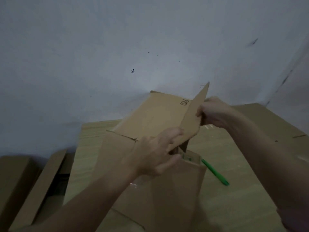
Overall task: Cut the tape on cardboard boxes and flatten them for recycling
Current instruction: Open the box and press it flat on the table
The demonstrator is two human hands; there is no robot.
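A brown cardboard box [150,114] stands tilted on a wooden table [225,164], its end flaps spread open toward me. My left hand [155,153] grips the lower edge of one raised flap [194,118], fingers curled round it. My right hand [212,111] pinches the same flap higher up, from behind. A near flap [175,190] hangs down in front, with a shiny strip of clear tape [133,185] on it. A green cutter [215,173] lies on the table to the right of the box.
Flat cardboard [275,121] lies at the table's back right. More cardboard boxes [20,190] lean beside the table at the lower left. A pale wall [117,47] rises close behind the table.
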